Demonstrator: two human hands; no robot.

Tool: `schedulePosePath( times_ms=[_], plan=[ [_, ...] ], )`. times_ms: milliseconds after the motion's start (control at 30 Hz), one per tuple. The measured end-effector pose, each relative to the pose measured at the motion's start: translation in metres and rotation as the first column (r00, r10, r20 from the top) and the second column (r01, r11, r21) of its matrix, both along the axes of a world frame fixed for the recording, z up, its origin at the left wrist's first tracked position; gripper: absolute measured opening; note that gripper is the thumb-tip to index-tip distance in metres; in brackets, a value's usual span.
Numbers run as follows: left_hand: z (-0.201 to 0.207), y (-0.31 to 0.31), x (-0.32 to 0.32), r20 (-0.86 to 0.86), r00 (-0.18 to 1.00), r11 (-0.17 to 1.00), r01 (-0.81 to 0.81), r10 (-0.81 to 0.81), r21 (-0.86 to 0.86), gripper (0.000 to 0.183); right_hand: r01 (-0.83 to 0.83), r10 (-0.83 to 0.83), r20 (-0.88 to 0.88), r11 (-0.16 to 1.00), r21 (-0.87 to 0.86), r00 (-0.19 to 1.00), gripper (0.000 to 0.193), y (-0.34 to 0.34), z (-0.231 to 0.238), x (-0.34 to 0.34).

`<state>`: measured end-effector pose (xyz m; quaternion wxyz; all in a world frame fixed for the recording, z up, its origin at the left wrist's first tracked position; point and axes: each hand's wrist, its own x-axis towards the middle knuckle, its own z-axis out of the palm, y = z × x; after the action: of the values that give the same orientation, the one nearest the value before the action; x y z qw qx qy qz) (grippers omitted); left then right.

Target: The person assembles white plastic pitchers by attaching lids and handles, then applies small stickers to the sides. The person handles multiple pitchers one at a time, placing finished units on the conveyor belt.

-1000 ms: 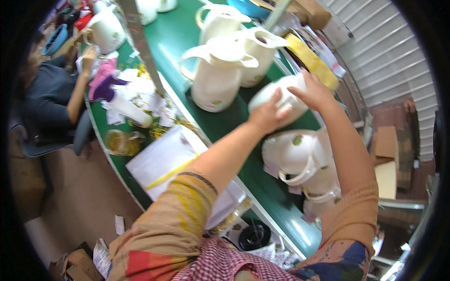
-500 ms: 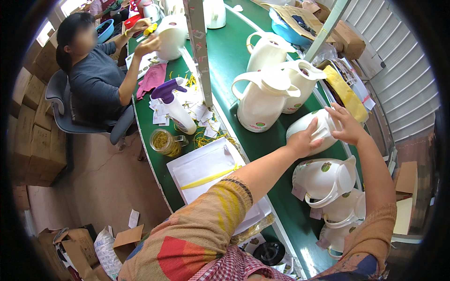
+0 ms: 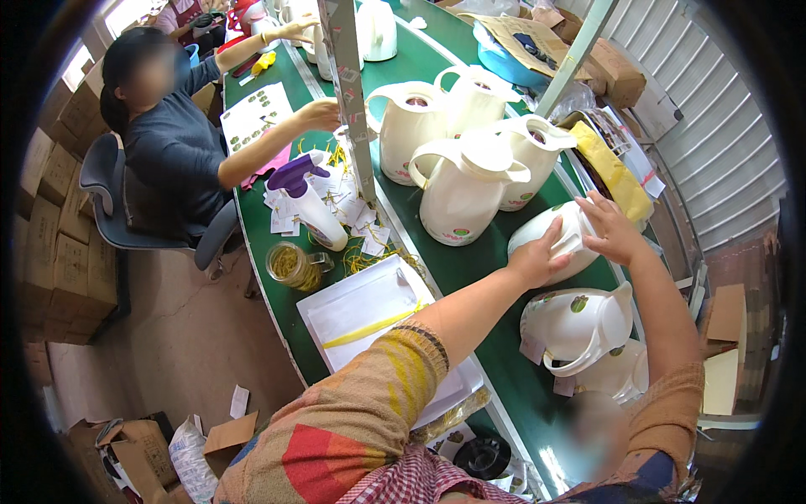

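A white insulated jug (image 3: pixel 527 233) lies on its side on the green table (image 3: pixel 537 403), at the right. My left hand (image 3: pixel 541 256) grips its near side, thumb and fingers bent against the white surface. From the far right, my right hand (image 3: pixel 614 228) curls its fingertips onto the same jug. Right below them another white jug (image 3: pixel 571 323) lies with its handle towards me and a paper tag at its base. A further lying jug (image 3: pixel 611 370) is partly hidden by my right forearm. Upright lidded jug (image 3: pixel 462 197) stands just beyond my hands.
Several open jugs, including one beside the post (image 3: pixel 411 139), stand farther off. To the left are a spray bottle (image 3: pixel 312 206), a glass jar of yellow ties (image 3: pixel 290 267) and a white tray (image 3: pixel 361 302). A co-worker (image 3: pixel 168 143) sits across the table.
Another open jug now stands beside the post, with the co-worker's hand near it. The co-worker's other arm has stretched farther away. My hands keep their hold on the lying jug, nearly unmoved.
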<state>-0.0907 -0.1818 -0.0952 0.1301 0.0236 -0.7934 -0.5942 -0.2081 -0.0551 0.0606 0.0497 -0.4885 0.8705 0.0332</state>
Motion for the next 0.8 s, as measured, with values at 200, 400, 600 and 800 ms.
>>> schedulePosePath(
  times_ms=[200, 400, 600, 800],
  plan=[
    [0.014, -0.002, 0.009, 0.071, 0.997, 0.999, 0.007, -0.005, -0.040, 0.081, 0.360, -0.358, -0.093, 0.933, 0.014, 0.929, 0.070, -0.019, -0.010, 0.015],
    [0.007, -0.001, 0.005, 0.060, 0.998, 0.999, -0.011, 0.013, -0.036, 0.082, 0.259, -0.285, -0.148, 0.951, -0.172, 0.947, 0.068, -0.008, 0.005, 0.001],
    [0.000, 0.009, -0.006, 0.001, 1.000, 0.999, -0.002, 0.002, -0.034, 0.079, 0.131, -0.240, -0.185, 0.876, -0.464, 0.953, 0.061, 0.037, -0.023, -0.024],
    [-0.001, 0.003, -0.003, 0.056, 0.998, 1.000, -0.019, 0.020, -0.017, 0.080, -0.060, -0.065, -0.366, 0.945, -0.321, 0.928, 0.066, 0.024, -0.017, -0.017]
  ],
)
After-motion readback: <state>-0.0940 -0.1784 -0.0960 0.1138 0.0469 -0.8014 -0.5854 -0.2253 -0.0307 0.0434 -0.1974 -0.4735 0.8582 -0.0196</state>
